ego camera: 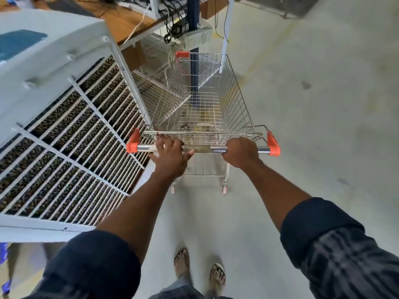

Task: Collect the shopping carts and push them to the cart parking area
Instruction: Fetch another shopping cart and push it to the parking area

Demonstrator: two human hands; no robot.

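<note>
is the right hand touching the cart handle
Touching. The head view shows the right hand curled round the cart handle, with no gap.

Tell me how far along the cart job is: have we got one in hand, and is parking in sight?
Done: one cart is collected, basket empty. In hand: the right hand grips the handle bar; the left hand rests on it, fingers spread. Left: no parking area shows; a blue post stands ahead and a big cooler sits close on the left.
</note>
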